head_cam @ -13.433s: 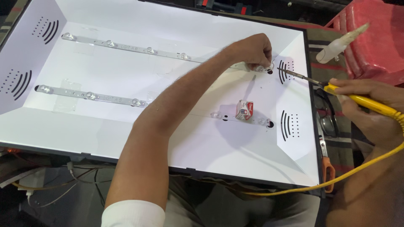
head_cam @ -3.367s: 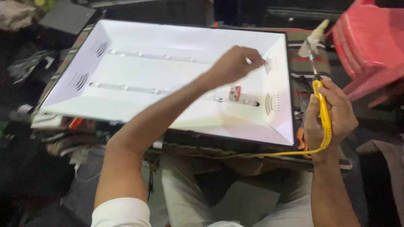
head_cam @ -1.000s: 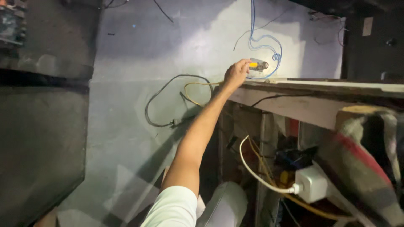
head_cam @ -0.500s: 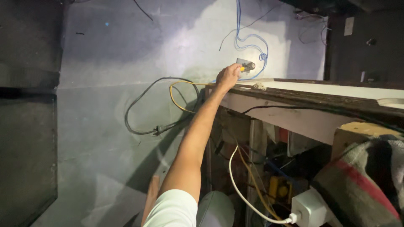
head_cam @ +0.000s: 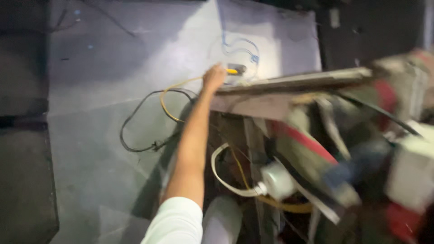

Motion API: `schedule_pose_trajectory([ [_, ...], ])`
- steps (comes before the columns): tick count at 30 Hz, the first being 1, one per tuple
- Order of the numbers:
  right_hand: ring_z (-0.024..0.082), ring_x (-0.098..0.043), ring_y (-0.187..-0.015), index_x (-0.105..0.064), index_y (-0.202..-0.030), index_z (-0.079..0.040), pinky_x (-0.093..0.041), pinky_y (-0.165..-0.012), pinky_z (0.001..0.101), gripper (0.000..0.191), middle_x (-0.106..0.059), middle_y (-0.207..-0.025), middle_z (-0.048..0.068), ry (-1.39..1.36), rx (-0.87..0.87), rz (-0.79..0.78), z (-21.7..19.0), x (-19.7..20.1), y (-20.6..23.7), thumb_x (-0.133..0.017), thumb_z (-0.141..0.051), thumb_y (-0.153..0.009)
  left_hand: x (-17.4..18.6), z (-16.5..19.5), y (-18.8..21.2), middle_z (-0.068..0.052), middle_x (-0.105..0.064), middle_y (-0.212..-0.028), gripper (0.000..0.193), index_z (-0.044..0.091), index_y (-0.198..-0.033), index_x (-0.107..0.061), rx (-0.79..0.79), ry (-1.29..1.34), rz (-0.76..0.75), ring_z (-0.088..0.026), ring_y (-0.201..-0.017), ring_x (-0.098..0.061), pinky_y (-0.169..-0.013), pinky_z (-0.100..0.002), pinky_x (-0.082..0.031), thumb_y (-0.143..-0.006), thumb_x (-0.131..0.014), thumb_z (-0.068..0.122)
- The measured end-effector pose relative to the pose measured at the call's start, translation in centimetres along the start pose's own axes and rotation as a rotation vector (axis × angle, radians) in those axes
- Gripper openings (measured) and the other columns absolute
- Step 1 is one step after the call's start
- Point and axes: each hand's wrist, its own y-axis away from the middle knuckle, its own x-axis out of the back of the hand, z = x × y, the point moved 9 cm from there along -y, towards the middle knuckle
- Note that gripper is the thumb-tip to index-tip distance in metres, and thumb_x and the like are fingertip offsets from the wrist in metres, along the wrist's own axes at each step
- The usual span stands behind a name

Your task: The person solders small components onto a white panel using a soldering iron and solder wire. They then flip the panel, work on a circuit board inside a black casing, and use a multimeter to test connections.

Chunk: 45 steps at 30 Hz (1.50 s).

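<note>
Yellow-handled tool (head_cam: pixel 232 71) lies at the floor (head_cam: pixel 104 149) by the table (head_cam: pixel 294 81) edge, left hand (head_cam: pixel 214 77) closed around its handle. Right hand out of sight. Yellow cord (head_cam: pixel 168 97) loops beside black cable (head_cam: pixel 135 122); likely to snag if tugged.

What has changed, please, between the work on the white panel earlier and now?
The view swung from the white panel to the grey floor. The yellow-handled tool, earlier in the right hand, now lies at the outstretched left hand. The tool's yellow cord still trails from it.
</note>
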Motion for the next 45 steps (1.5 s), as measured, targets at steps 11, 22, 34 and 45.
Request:
schedule_pose_trajectory([
  [11, 0.042, -0.013, -0.156, -0.021, -0.160, -0.010, -0.022, -0.125, 0.0500, 0.107, -0.009, -0.168, 0.022, -0.661, -0.089, -0.149, 4.5, 1.3, 8.1, -0.086, -0.027, -0.077, 26.5, 30.6, 21.8, -0.007, -0.069, -0.097, 0.018, 0.005, -0.105, -0.062, -0.939, 0.846, 0.520, -0.013, -0.077, -0.064, -0.069, -0.026, -0.055, -0.119, -0.057, 0.014],
  [22, 0.037, -0.064, -0.119, -0.065, -0.127, -0.001, -0.054, -0.102, 0.0457, 0.039, -0.065, -0.125, 0.018, -0.768, 0.110, 0.294, 5.6, 22.8, 30.7, -0.078, -0.013, -0.093, 7.0, 50.1, 75.7, -0.016, -0.059, -0.134, 0.058, 0.005, -0.132, -0.065, -1.934, -0.181, -0.330, -0.035, -0.128, -0.054, -0.113, -0.052, -0.039, -0.094, -0.080, 0.046],
  [34, 0.012, -0.071, -0.101, -0.067, -0.113, 0.004, -0.058, -0.098, 0.0240, 0.012, -0.072, -0.107, 0.006, -1.041, -1.012, 0.984, 23.7, 22.0, 62.1, -0.058, -0.004, -0.113, -12.2, 45.4, 81.2, -0.009, -0.065, -0.103, 0.028, 0.006, -0.115, -0.064, -2.053, -0.701, -0.461, -0.028, -0.098, -0.065, -0.089, -0.043, -0.052, -0.087, -0.064, 0.010],
  [45, 0.011, -0.052, -0.075, -0.074, -0.113, 0.005, -0.040, -0.069, 0.0224, 0.015, -0.068, -0.093, 0.009, -1.025, -1.152, 0.842, 26.4, 15.3, 60.2, -0.066, -0.007, -0.112, -11.5, 57.0, 81.1, -0.011, -0.068, -0.084, 0.021, 0.008, -0.099, -0.064, -1.931, -0.552, -0.532, -0.035, -0.082, -0.067, -0.069, -0.050, -0.051, -0.094, -0.074, 0.026],
])
